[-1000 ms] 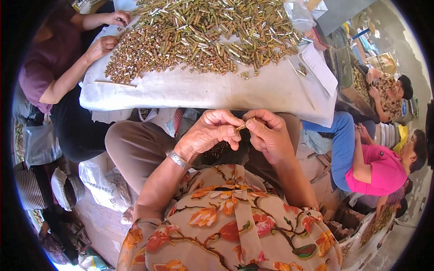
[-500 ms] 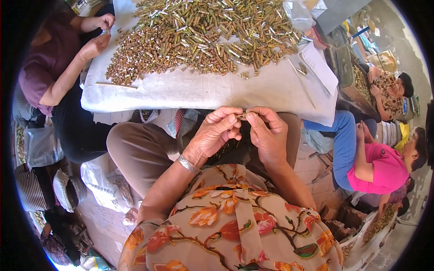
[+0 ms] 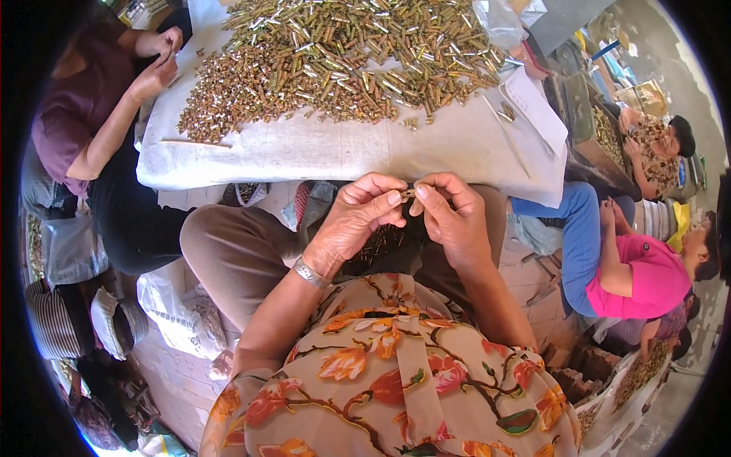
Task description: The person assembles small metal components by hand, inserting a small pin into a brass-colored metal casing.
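Observation:
Both hands meet just off the table's near edge, fingertips pinched. Between them is a small brass-coloured metal piece (image 3: 409, 193), mostly covered by the fingers. My left hand (image 3: 356, 218) grips its left end with thumb and forefinger. On its other end, my right hand (image 3: 455, 215) is closed, thumb against forefinger. Below the hands, between my knees, a dark space holds more shiny metal pieces (image 3: 383, 247). Ahead on the cloth-covered table (image 3: 304, 156) lies a large heap of brass-coloured metal tubes (image 3: 365, 49), with smaller stubby metal pieces (image 3: 228, 99) massed at its left.
A thin stick (image 3: 194, 142) lies on the cloth at left, another stick (image 3: 505, 135) at right beside white paper (image 3: 535, 107). A co-worker in purple (image 3: 99, 99) sits left; one in pink (image 3: 636, 278) sits right. A white plastic bag (image 3: 179, 316) stands on the floor.
My hands stay nearly in place, with the fingers shifting slightly around the metal piece. More of the pieces between my knees now shows. The left co-worker's hands have moved a little.

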The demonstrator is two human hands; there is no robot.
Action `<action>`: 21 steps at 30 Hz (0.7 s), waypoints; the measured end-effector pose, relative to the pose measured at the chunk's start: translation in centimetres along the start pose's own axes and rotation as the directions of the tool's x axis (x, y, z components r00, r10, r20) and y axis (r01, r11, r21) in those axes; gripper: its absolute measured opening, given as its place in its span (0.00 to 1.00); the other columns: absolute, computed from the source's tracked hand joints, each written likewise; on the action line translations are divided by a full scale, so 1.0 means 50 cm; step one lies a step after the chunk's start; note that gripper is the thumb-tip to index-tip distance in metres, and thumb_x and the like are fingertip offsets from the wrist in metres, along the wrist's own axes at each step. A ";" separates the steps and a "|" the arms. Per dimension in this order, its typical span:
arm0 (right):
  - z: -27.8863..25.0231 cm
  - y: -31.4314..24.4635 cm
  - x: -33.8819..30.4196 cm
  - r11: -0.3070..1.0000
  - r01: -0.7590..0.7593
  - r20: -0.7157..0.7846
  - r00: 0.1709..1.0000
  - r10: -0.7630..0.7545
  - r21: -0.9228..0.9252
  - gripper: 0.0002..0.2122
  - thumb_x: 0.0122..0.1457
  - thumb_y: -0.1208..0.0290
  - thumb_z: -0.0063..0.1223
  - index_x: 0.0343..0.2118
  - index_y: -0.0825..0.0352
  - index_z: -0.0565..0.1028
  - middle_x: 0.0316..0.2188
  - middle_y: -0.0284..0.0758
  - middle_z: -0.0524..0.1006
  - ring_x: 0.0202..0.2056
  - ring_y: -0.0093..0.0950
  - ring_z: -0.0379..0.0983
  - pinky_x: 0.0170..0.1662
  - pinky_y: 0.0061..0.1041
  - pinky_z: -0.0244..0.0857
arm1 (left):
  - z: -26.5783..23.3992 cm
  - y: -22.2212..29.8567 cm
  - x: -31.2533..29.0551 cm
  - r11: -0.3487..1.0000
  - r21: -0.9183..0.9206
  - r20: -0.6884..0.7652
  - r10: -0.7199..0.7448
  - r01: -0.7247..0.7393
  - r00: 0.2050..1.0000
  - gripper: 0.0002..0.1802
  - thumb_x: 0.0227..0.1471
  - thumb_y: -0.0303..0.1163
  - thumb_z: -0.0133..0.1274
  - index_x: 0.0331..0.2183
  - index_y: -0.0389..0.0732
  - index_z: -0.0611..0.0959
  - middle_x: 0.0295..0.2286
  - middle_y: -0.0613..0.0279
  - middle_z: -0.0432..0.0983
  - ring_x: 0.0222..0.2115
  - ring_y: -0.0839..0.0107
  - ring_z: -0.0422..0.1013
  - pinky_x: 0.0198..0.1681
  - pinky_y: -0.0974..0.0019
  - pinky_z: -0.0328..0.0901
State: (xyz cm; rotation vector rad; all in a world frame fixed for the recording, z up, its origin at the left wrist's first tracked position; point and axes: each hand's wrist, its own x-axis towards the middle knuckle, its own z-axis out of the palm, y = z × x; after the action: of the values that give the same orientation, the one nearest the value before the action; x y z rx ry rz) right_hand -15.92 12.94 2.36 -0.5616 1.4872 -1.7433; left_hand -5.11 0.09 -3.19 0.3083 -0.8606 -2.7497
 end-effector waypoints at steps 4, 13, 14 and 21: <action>-0.007 -0.004 0.004 0.998 -0.065 0.044 0.997 0.066 -0.019 0.08 0.60 0.71 0.51 0.39 0.69 0.74 0.24 0.28 0.75 0.19 0.09 0.61 0.21 0.10 0.55 | 0.003 0.008 -0.002 0.985 0.170 -0.073 0.056 -0.043 0.996 0.10 0.53 0.29 0.55 0.37 0.36 0.79 0.29 0.63 0.77 0.27 0.76 0.75 0.34 0.72 0.73; -0.016 0.016 0.007 0.832 0.326 0.056 0.939 -0.338 -0.448 0.06 0.58 0.74 0.53 0.37 0.69 0.75 0.27 0.27 0.76 0.27 0.11 0.66 0.29 0.13 0.62 | 0.025 0.010 -0.006 0.997 0.074 -0.076 0.023 -0.018 0.997 0.09 0.54 0.32 0.54 0.34 0.37 0.78 0.28 0.62 0.77 0.26 0.76 0.75 0.33 0.71 0.74; -0.014 0.020 0.003 0.832 0.326 0.056 0.940 -0.338 -0.449 0.06 0.58 0.74 0.53 0.37 0.69 0.75 0.27 0.27 0.76 0.27 0.11 0.66 0.29 0.13 0.62 | 0.025 0.007 -0.005 0.999 0.039 -0.065 0.022 -0.020 0.998 0.08 0.54 0.32 0.54 0.33 0.37 0.77 0.28 0.62 0.77 0.26 0.76 0.74 0.33 0.70 0.74; -0.002 0.026 -0.008 0.967 0.155 -0.090 0.980 -0.175 -0.201 0.06 0.59 0.73 0.53 0.37 0.70 0.76 0.24 0.26 0.74 0.22 0.11 0.63 0.24 0.12 0.58 | 0.028 -0.003 -0.008 1.000 0.006 -0.094 0.022 -0.022 0.995 0.07 0.55 0.32 0.53 0.32 0.38 0.77 0.28 0.62 0.76 0.25 0.77 0.73 0.32 0.69 0.74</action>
State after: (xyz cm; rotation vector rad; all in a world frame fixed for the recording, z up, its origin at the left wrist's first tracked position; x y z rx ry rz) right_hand -15.42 13.28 1.13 -0.7202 1.7410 -1.7896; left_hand -5.15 1.05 -2.13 0.4225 -0.8421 -2.6895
